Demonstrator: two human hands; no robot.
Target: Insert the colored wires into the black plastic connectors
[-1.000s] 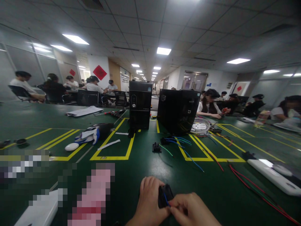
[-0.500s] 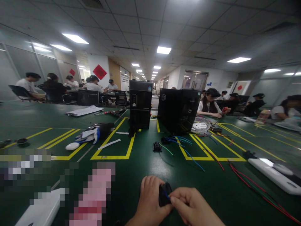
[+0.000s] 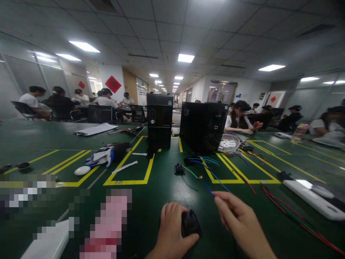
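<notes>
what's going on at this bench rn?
Someone is working with a small black plastic part and a wire. The left hand holds the black plastic part down near the table's front. The right hand pinches a blue wire off to the right, clear of that part. Farther in, a second black part sits beside a green wire, and two black computer cases stand behind.

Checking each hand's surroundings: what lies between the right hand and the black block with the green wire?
In the head view, the blue wire pinched by the right hand, a small tan bit and the green wire.
</notes>
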